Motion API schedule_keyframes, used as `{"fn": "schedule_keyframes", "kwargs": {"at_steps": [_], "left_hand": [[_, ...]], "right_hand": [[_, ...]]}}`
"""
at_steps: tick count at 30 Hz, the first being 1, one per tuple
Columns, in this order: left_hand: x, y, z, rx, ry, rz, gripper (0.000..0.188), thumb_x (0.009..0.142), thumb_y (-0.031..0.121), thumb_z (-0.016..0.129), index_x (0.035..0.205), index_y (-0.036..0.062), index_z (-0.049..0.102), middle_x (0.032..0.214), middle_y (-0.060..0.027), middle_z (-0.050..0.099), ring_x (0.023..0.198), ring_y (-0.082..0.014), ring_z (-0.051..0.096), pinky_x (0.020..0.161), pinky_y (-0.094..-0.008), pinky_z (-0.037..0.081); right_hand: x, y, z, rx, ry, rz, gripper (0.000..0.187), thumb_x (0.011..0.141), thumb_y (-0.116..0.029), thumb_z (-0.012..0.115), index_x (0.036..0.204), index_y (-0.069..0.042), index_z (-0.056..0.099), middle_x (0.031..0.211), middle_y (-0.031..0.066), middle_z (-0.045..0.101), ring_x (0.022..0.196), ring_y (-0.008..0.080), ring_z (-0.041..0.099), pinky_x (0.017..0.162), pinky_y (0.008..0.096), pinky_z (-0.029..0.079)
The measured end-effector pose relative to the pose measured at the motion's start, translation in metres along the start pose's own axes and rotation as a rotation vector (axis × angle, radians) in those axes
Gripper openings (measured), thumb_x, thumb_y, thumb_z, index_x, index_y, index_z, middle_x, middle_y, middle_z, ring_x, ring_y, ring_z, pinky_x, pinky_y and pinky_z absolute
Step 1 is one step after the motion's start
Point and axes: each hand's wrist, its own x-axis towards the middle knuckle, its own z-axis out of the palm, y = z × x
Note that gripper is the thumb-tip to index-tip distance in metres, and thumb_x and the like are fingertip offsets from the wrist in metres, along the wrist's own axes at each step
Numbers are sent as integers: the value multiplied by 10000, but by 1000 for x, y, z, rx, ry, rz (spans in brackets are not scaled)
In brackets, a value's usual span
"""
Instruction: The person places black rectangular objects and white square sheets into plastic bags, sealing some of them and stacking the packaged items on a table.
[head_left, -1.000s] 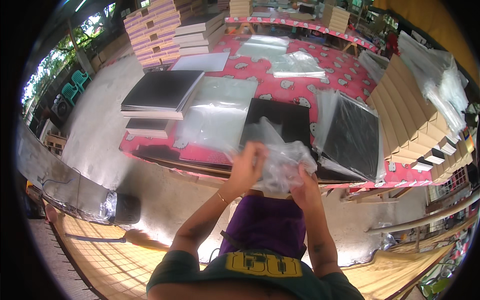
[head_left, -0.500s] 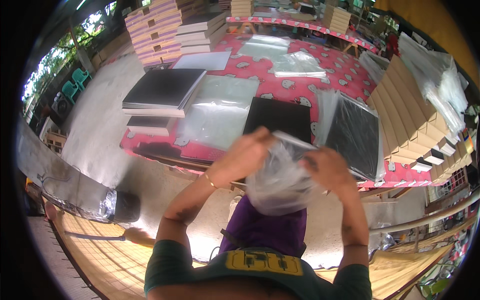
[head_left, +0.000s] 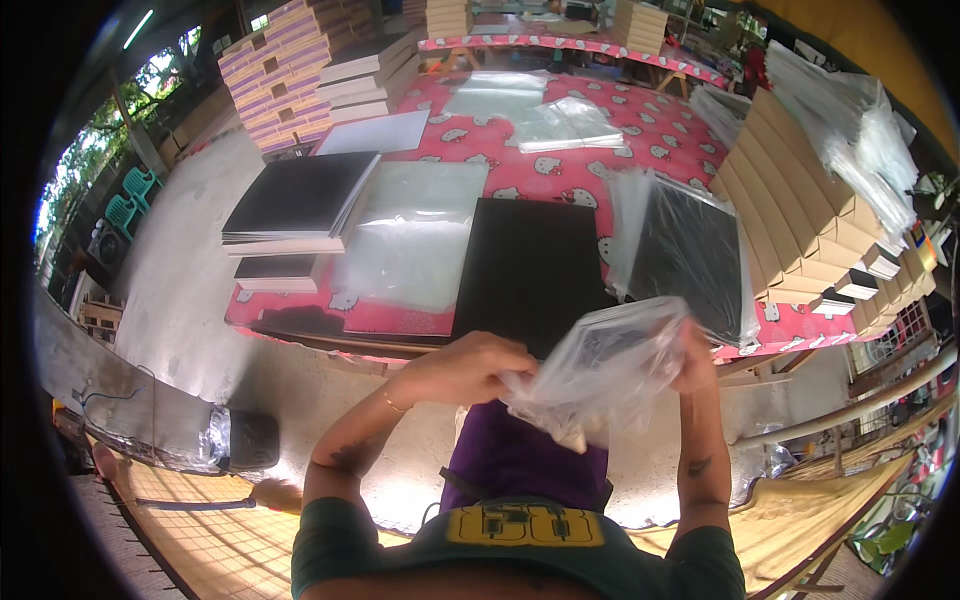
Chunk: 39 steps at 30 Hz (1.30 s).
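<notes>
A crumpled clear plastic bag point(head_left: 610, 355) is stretched between my two hands in front of the table's near edge. My left hand point(head_left: 475, 366) pinches its left end, and my right hand point(head_left: 696, 360) grips the other end. Just beyond the bag, a flat black board point(head_left: 535, 255) lies on the table, its near right corner hidden behind the plastic. To its right rests another black board point(head_left: 692, 262) inside a clear plastic bag. Left of the bare board is a pile of flat clear plastic bags point(head_left: 410, 240).
A pink patterned cloth point(head_left: 465, 150) covers the table. Black-topped stacks point(head_left: 300, 195) stand at its left, with more stacks point(head_left: 365, 75) and a white sheet point(head_left: 375, 130) behind. Brown cardboard boxes point(head_left: 800, 205) lean at the right, with loose plastic point(head_left: 850, 120) on top. More plastic bags point(head_left: 570, 125) lie farther back.
My hands have moved apart, the left one lower and leftward, the right one to the right. The plastic bag has spread between them, uncovering more of the black board. The view has shifted slightly.
</notes>
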Motion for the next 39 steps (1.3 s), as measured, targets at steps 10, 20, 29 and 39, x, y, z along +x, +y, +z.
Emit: {"fn": "schedule_keyframes", "kwargs": {"at_steps": [10, 20, 29, 39], "left_hand": [[-24, -46, 23, -445, -379, -372, 309, 882, 312, 623, 879, 2, 635, 787, -54, 618, 757, -106, 596, 591, -283, 474], [-45, -56, 35, -501, -129, -330, 246, 870, 284, 623, 866, 39, 635, 637, 22, 519, 592, -88, 429, 513, -285, 369], [-79, -84, 22, -778, -167, -223, 416, 905, 405, 576, 922, -5, 648, 767, -61, 633, 781, -131, 602, 754, -311, 494], [-97, -57, 40, -1276, 564, -260, 271, 766, 6, 545, 1037, 16, 552, 761, -81, 576, 689, -158, 538, 647, -300, 444]], "right_hand": [[3, 16, 28, 62, 352, -82, 294, 882, -345, 612, 858, -54, 577, 612, 31, 537, 524, 168, 567, 572, 321, 514], [-13, 25, 16, 573, 178, -8, 442, 813, -280, 694, 1125, 6, 568, 918, 71, 627, 814, 153, 612, 690, 279, 520], [-21, 72, -45, 62, -198, 26, 596, 670, -403, 778, 1016, 59, 625, 926, 102, 642, 691, 160, 582, 610, 283, 430], [-47, 52, 9, 293, -94, 225, 224, 747, 5, 577, 965, 54, 575, 1007, 131, 605, 961, 202, 554, 885, 357, 426]]}}
